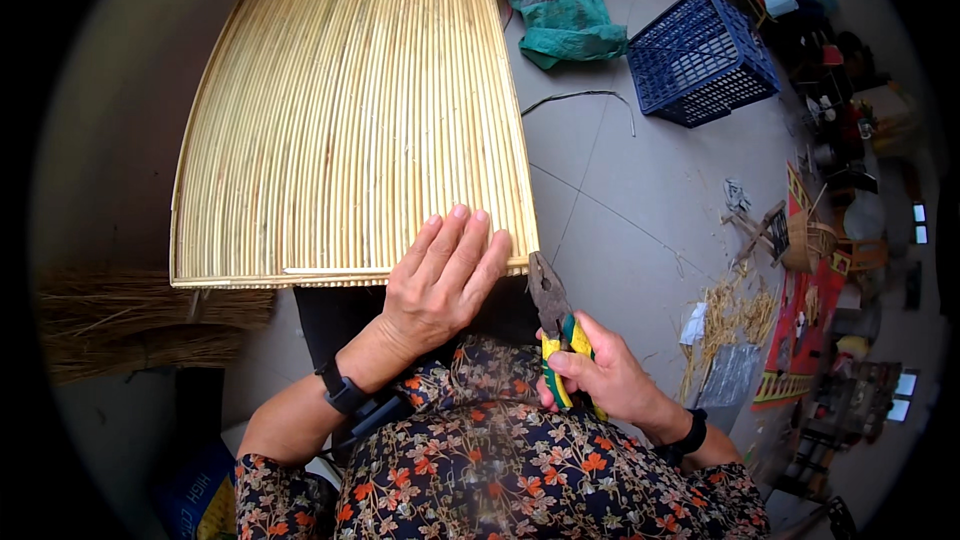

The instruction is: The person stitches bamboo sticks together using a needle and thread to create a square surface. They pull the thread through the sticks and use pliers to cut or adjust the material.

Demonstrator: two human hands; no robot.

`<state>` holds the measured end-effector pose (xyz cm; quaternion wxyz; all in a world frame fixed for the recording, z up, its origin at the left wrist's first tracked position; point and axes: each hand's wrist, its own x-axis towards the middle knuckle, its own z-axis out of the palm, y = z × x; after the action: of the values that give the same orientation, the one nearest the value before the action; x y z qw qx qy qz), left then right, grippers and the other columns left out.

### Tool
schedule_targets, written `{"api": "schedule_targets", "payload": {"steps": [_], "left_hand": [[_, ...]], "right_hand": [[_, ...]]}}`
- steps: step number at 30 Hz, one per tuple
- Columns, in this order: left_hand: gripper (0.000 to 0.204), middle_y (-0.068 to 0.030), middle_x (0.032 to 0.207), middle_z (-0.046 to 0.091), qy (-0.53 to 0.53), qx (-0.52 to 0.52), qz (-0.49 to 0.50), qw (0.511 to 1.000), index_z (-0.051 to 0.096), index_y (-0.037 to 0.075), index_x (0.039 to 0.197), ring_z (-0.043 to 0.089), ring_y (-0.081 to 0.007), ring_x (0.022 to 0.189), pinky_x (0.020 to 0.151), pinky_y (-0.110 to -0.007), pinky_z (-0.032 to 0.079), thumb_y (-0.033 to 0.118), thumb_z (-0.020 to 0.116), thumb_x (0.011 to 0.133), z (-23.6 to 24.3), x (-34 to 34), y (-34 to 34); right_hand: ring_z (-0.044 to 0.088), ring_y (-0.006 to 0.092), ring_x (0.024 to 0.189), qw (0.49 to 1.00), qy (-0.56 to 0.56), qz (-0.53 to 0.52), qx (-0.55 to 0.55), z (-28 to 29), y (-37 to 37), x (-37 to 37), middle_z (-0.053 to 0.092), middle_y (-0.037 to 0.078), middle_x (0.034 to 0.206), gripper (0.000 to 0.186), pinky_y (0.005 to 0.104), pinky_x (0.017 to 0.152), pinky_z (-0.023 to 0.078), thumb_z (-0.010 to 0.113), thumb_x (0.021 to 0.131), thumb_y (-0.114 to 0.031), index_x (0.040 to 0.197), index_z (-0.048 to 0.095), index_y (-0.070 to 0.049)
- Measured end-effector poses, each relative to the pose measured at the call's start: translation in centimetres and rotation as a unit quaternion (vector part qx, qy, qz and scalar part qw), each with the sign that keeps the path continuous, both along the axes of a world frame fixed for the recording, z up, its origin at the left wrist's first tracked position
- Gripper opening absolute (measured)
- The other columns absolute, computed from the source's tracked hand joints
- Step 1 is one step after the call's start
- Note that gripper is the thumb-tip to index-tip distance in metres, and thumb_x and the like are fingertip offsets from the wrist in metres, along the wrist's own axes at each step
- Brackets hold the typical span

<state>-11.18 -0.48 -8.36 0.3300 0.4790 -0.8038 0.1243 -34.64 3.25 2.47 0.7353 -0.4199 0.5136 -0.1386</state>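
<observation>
A squarish panel of pale straw rods with a thin rim spans the upper middle, over my lap. My left hand lies on its lower right part, fingers stretched out flat on the rods and the thumb out of sight. My right hand grips pliers with yellow and green handles. The jaws are at the panel's lower right corner; whether they bite on the rim is unclear.
A blue plastic crate, a green sack and a length of dark wire lie on the tiled floor. A straw bundle is at the left, loose straw at the right. Clutter fills the far right.
</observation>
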Motion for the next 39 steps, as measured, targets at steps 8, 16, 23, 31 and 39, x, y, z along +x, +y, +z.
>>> {"api": "schedule_targets", "payload": {"steps": [8,16,23,31,39], "left_hand": [[0.035,-0.0155,0.134,0.070,-0.018,0.004,0.006,1.000,0.070,0.010,0.131,0.066,-0.0338,0.128,0.112,-0.046,0.050,0.019,0.065,0.098,-1.8,0.1,-0.7],[0.035,-0.0160,0.131,0.070,-0.006,0.013,-0.005,1.000,0.069,0.010,0.131,0.067,-0.0339,0.125,0.109,-0.044,0.052,0.018,0.062,0.097,-0.4,0.2,-1.0],[0.034,-0.0136,0.128,0.073,0.004,0.025,-0.002,1.000,0.073,0.009,0.127,0.069,-0.0325,0.123,0.105,-0.044,0.056,0.017,0.074,0.094,1.9,0.5,-0.5],[0.033,-0.0148,0.126,0.074,-0.024,0.059,0.005,0.998,0.074,0.011,0.128,0.071,-0.0321,0.121,0.103,-0.043,0.057,0.015,0.070,0.095,4.8,1.2,0.4],[0.032,-0.0136,0.122,0.075,-0.023,0.086,0.011,0.996,0.075,0.011,0.124,0.071,-0.0302,0.119,0.102,-0.041,0.058,0.016,0.074,0.093,6.8,1.0,0.6]], "right_hand": [[0.067,0.0110,0.090,0.982,0.061,0.150,-0.099,4.5,-0.3,0.6,0.073,0.009,0.100,0.046,0.0277,0.083,0.054,0.064,0.104,-0.014,0.142,0.048,0.004],[0.072,0.0316,0.115,0.964,-0.255,0.072,-0.018,-1.4,-0.6,-6.8,0.075,0.021,0.116,0.058,0.0452,0.101,0.056,0.057,0.103,-0.004,0.157,0.035,-0.001],[0.074,0.0275,0.077,0.963,-0.037,-0.260,0.060,-19.3,-7.3,-12.3,0.070,0.015,0.089,0.022,0.0380,0.073,0.062,0.055,0.106,-0.006,0.127,0.051,-0.003],[0.075,0.0356,0.080,0.927,0.370,0.033,0.041,-39.5,-4.6,-12.8,0.073,0.023,0.093,0.032,0.0481,0.067,0.058,0.071,0.090,-0.007,0.117,0.059,0.004],[0.066,0.0514,0.106,0.886,0.435,0.044,-0.153,-47.8,0.3,-12.1,0.069,0.033,0.110,0.038,0.0557,0.091,0.054,0.073,0.088,-0.019,0.118,0.062,0.002]]}}
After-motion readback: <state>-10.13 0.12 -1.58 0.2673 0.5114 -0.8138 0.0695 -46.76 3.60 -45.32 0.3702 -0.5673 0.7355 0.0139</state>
